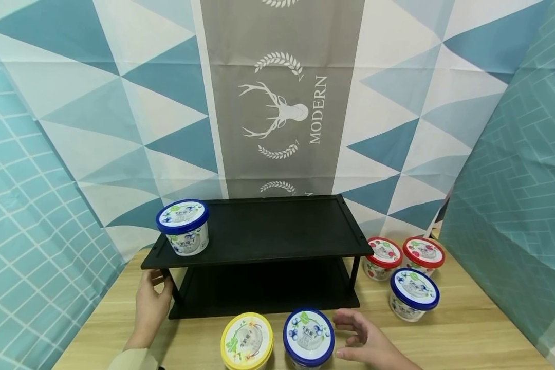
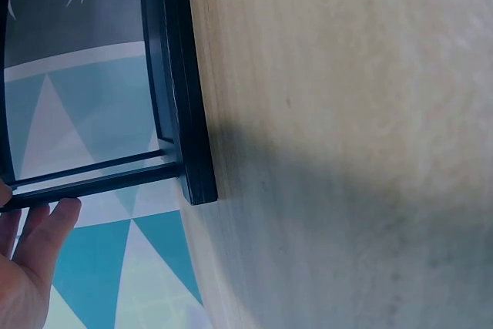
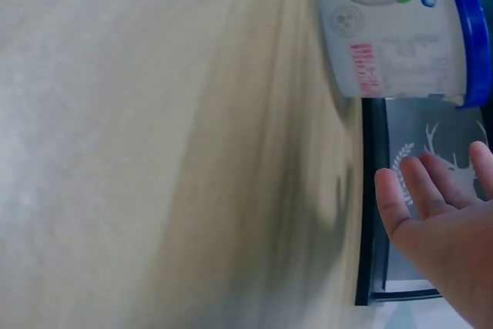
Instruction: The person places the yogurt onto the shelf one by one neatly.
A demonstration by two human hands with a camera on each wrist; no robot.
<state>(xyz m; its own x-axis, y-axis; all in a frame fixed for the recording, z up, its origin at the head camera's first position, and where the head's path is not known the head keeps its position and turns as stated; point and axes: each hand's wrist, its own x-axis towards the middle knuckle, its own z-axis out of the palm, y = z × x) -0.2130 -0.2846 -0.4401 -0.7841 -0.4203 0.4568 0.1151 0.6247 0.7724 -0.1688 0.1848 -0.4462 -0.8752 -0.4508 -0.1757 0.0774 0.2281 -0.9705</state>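
Note:
A black two-tier shelf [image 1: 277, 226] stands on the table against the backdrop. My left hand [image 1: 152, 303] holds its front left leg [image 2: 100, 184] near the top board, thumb on one side and fingers on the other. On the top board, at the left end, sits a blue-lidded ice cream tub [image 1: 187, 241]. In front of the shelf are a yellow-lidded tub [image 1: 247, 341] and another blue-lidded tub [image 1: 308, 336]. Just right of that blue-lidded tub is my right hand [image 1: 367, 339], fingers loosely bent, holding nothing. In the right wrist view the tub [image 3: 408, 44] appears apart from the fingers.
Right of the shelf stand two red-lidded tubs [image 1: 384, 254] and a further blue-lidded tub [image 1: 413, 293] on the wooden table [image 1: 472, 329]. A patterned cloth [image 1: 282, 103] hangs behind, with blue tiled-pattern sheets [image 1: 32, 205] at the sides.

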